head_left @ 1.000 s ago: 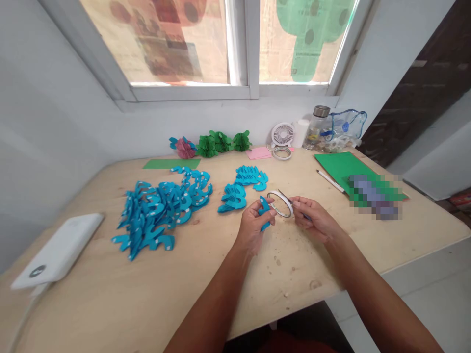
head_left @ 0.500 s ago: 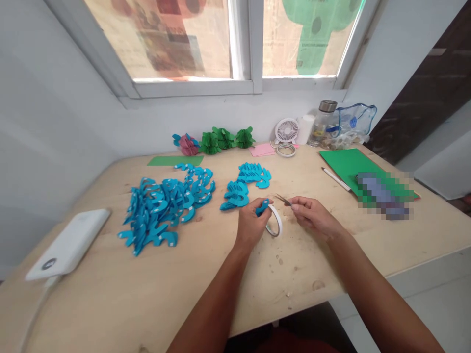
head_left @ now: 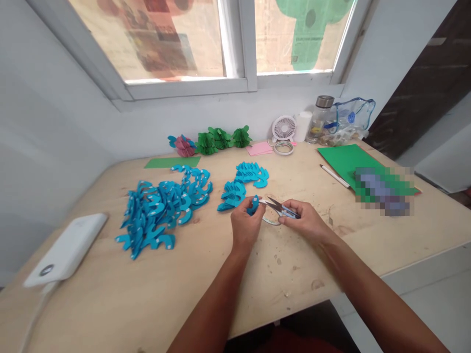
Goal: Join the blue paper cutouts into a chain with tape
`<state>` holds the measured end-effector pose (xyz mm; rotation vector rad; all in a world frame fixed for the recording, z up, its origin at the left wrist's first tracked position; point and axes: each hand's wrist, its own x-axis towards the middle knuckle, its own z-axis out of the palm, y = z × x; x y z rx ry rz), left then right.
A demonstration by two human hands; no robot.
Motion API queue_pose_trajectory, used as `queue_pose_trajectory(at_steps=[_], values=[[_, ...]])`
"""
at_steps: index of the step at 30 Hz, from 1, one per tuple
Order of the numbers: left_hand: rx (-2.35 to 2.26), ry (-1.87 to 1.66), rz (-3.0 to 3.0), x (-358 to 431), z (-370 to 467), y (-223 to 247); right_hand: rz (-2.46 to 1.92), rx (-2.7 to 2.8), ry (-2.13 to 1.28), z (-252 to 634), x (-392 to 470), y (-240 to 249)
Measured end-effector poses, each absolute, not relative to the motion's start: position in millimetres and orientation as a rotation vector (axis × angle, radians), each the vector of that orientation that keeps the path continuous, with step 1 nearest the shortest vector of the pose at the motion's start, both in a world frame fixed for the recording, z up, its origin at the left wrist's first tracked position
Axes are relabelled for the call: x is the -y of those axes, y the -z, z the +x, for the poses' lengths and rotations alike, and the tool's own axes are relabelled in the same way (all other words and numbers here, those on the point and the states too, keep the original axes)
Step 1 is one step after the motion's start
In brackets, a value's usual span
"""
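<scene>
My left hand [head_left: 246,223] is closed on a curved blue paper piece [head_left: 254,202], and a strip of white tape runs from it to a roll of tape [head_left: 271,221] hanging between my hands. With my right hand [head_left: 303,220] I grip scissors [head_left: 285,209], whose parted blades point left at the white strip. Whether the blades touch the strip I cannot tell. Just beyond my left hand are two small groups of blue paper pieces, a nearer one [head_left: 232,193] and a farther one [head_left: 253,172]. A large heap of blue paper pieces with white squares [head_left: 158,206] spreads to the left.
A white power bank [head_left: 68,249] with a cable lies at left. Along the wall are folded green paper shapes [head_left: 222,138], a small fan [head_left: 284,128], another tape roll [head_left: 283,148] and a bottle [head_left: 321,120]. Green sheets [head_left: 342,157] and a pen [head_left: 334,175] lie right.
The scissors have come left to the white strip, with their blades now parted. The tape roll hangs lower and flatter between my hands. The view has shifted slightly.
</scene>
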<state>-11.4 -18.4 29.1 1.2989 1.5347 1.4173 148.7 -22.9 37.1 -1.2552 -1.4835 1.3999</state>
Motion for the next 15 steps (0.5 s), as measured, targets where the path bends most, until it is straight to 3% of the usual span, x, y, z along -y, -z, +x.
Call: queue_pose_trajectory(at_steps=[15], values=[[-1.255,-1.218,1.357,25,-11,-42,-1.339,1.538,-1.091,161,19,-45]])
